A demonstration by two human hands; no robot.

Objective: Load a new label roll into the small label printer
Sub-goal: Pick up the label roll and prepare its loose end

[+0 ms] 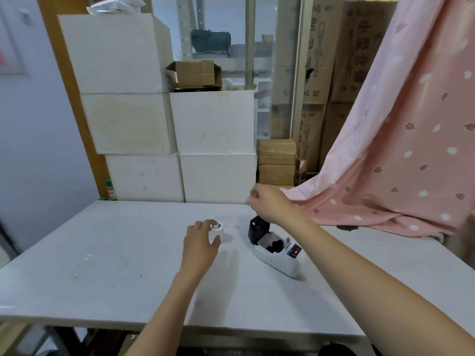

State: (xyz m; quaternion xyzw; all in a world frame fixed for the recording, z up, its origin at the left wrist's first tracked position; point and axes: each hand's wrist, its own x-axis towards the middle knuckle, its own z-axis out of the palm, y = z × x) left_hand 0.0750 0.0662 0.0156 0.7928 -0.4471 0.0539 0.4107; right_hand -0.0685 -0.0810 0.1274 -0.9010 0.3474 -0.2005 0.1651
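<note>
Your left hand cups the label roll, not yet clamped; right hand loosely curled, empty. Loose tape may unspool before reaching the open printer.

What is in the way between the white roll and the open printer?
Nothing visible. The label roll sits on the table under the left hand, and only bare tabletop lies between it and the printer. The lid stands open. The right hand is raised above and behind the printer, not blocking the compartment.
</note>
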